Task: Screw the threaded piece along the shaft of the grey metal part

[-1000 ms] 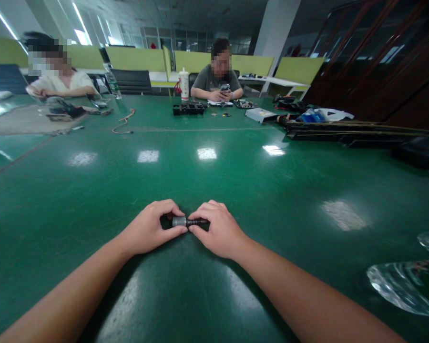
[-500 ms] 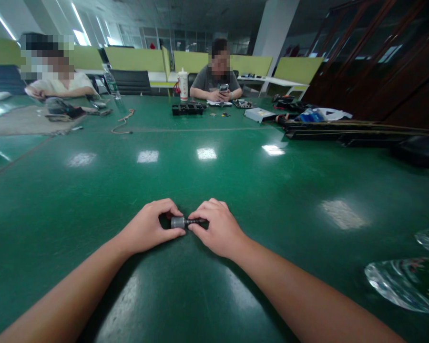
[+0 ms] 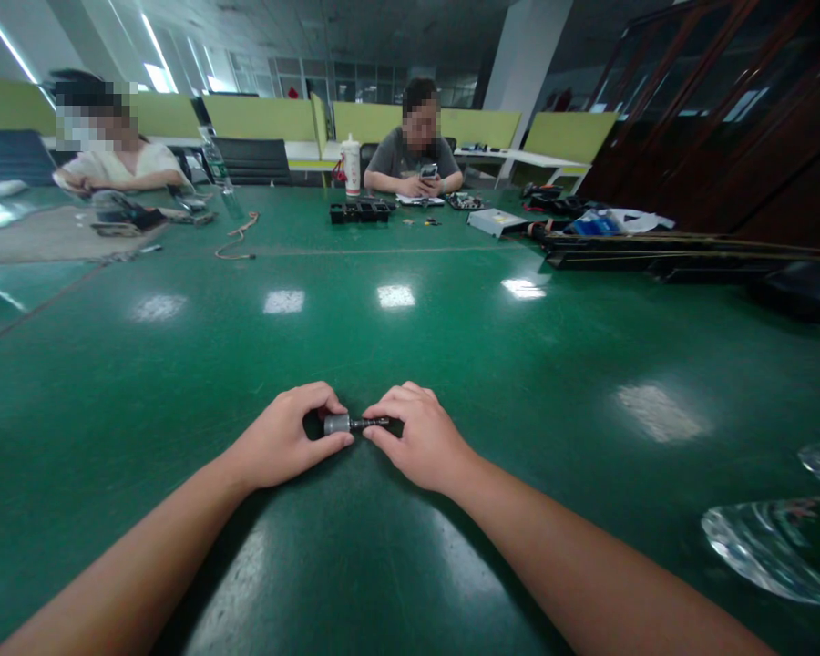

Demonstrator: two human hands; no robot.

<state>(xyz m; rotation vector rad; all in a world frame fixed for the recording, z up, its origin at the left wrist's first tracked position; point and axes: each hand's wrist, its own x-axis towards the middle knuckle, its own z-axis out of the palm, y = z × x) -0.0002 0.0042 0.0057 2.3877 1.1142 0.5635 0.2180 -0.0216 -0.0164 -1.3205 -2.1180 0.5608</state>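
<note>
A small metal part with a grey cylindrical body (image 3: 337, 424) and a thin dark shaft (image 3: 375, 422) lies sideways between my hands, low in the middle of the view. My left hand (image 3: 295, 434) has its thumb and fingers around the cylinder, pinching it near its right end. My right hand (image 3: 416, 432) curves around the shaft from the right, with thumb and forefinger close to it at its middle. Both hands rest on the green table (image 3: 396, 346).
A clear plastic bottle (image 3: 779, 547) lies at the right edge. Across the table sit two people, one holding a phone (image 3: 428, 171). Near them are a black case (image 3: 362, 211), a white tumbler (image 3: 351, 166), a cord (image 3: 236, 241) and a silver box (image 3: 497, 221).
The metal part has shifted slightly left, and more of its shaft shows between the fingers of my right hand. My hands are almost where they were.
</note>
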